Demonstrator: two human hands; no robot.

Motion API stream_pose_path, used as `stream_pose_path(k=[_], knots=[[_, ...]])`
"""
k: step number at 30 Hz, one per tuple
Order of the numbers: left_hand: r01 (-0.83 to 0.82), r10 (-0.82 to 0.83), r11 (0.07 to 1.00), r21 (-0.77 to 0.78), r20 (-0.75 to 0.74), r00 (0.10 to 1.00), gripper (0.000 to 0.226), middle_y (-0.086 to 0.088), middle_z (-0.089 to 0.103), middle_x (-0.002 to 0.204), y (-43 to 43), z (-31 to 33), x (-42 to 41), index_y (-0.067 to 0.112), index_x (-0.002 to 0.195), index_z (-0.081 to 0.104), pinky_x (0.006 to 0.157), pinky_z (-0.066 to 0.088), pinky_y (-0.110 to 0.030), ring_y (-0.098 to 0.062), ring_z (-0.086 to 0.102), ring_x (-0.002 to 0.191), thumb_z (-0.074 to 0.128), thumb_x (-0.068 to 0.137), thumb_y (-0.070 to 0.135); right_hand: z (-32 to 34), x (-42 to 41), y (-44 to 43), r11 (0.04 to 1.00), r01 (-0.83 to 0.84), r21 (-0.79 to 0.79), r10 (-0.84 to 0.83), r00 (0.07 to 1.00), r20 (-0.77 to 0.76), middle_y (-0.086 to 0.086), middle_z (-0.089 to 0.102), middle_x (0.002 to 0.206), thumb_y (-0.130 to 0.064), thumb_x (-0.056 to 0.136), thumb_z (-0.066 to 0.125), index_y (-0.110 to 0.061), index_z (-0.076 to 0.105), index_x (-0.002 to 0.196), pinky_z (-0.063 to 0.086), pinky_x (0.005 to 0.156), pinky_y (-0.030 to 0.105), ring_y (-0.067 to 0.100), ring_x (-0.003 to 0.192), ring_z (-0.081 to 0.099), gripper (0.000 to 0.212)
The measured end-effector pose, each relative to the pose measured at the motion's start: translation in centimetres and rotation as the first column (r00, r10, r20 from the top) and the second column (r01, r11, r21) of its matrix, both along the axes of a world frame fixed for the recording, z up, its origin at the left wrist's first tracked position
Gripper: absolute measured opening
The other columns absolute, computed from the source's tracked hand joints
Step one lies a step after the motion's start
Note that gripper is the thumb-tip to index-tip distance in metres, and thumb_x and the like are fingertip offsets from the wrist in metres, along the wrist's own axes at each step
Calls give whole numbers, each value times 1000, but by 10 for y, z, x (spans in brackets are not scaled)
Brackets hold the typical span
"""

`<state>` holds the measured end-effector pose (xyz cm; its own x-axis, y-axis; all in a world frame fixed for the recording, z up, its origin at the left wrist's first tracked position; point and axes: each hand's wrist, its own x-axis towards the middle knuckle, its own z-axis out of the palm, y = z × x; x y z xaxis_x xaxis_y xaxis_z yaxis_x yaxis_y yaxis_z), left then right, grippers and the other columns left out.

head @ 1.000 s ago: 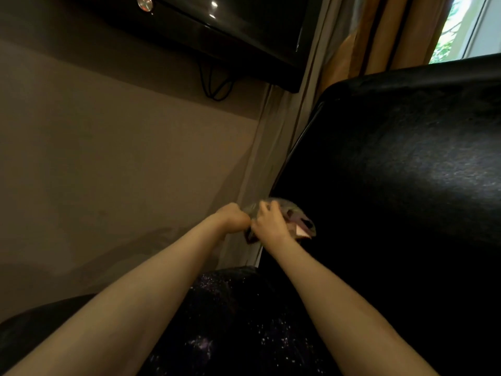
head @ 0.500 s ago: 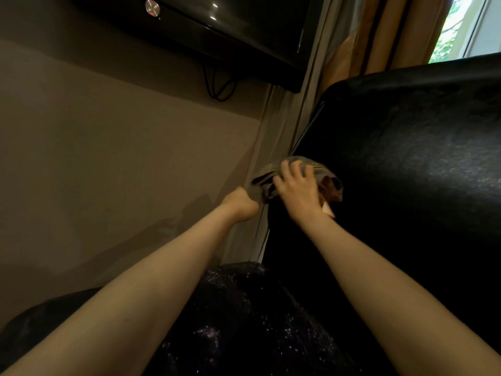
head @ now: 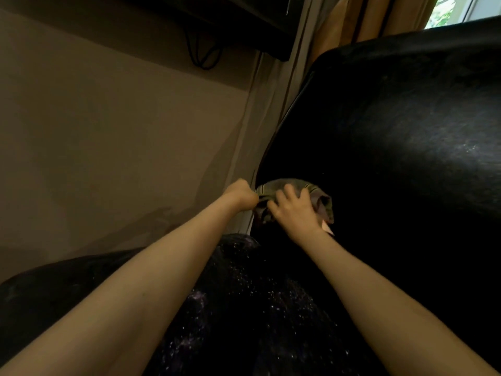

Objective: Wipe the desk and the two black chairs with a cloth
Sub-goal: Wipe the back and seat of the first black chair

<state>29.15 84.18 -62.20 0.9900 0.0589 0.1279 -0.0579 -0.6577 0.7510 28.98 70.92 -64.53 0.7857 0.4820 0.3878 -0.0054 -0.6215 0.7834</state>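
Shifted lower since half a second ago: right hand and cloth, now down the left edge of the black chair backrest. Right hand: fingers bent over the bunched olive-grey cloth, gripping it against the leather; cloth shows beyond the fingertips at 12 o'clock and past the knuckles at 3 o'clock. Left hand: closed in a fist at 9 o'clock of the cloth, touching it at the chair's edge; what it has hold of cannot be told. Television at 12 o'clock, cables hanging below it. Curtain at 1 o'clock. Beige wall at 9 o'clock.
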Motion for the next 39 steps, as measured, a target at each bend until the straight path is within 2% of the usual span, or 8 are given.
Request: stream_pose_path(k=[4,11,19,23,27,31,34,39], knots=[[-18,22,998,65,-55,998,40,-19,44,136,12,-7,-8,-3,133,38,96,40,-33,-31,45,125,44,96,12,-30,-5,13,999,22,-30,-30,954,-298,5,51,129,-22,94,49,-20,49,129,37,90,41,30,126,30,35],[-4,6,997,82,-23,1000,27,-16,58,105,26,-2,-14,-5,114,54,67,47,-32,-29,58,93,46,91,9,-12,-9,51,993,-117,-25,115,992,-58,13,40,135,-29,95,46,-13,38,138,31,100,41,32,130,28,47],[5,7,979,202,-56,998,48,-19,38,144,27,-20,-12,-3,140,30,102,35,-30,-29,39,131,42,96,10,-52,4,36,912,277,-303,-324,939,-118,3,52,126,-20,99,41,-17,52,128,35,92,35,29,121,34,31],[20,-15,983,185,-28,999,46,-19,39,142,18,-17,-12,-2,140,31,99,38,-31,-30,41,129,40,96,7,-40,-22,24,976,217,-32,-217,936,-277,4,56,122,-23,93,53,-19,54,122,36,92,38,30,123,35,29],[37,-41,999,37,111,993,43,-16,45,139,-2,10,-10,2,135,42,99,37,-31,-30,45,127,45,93,10,20,-47,16,982,-187,41,185,982,34,0,65,100,-32,77,63,-21,66,102,42,80,33,23,106,52,28],[92,-45,991,-97,405,913,43,-12,52,135,-16,47,-15,10,134,46,95,37,-24,-26,48,124,44,91,5,96,-53,-4,994,-109,24,98,955,281,-7,66,67,-38,57,62,-28,71,67,41,65,24,14,78,61,16],[227,-249,968,106,505,826,60,-11,41,145,-30,67,-15,15,145,31,103,31,-25,-26,40,131,44,88,2,136,-59,-29,997,-36,74,7,935,356,5,69,96,-32,75,65,-22,71,94,45,80,33,27,102,58,22],[253,-404,890,379,396,825,81,-11,36,145,-57,52,-8,18,146,25,103,37,-47,-37,41,126,65,77,31,108,-56,-49,967,70,244,-101,988,119,12,50,132,-26,93,46,-14,47,130,36,95,39,35,130,29,39]])
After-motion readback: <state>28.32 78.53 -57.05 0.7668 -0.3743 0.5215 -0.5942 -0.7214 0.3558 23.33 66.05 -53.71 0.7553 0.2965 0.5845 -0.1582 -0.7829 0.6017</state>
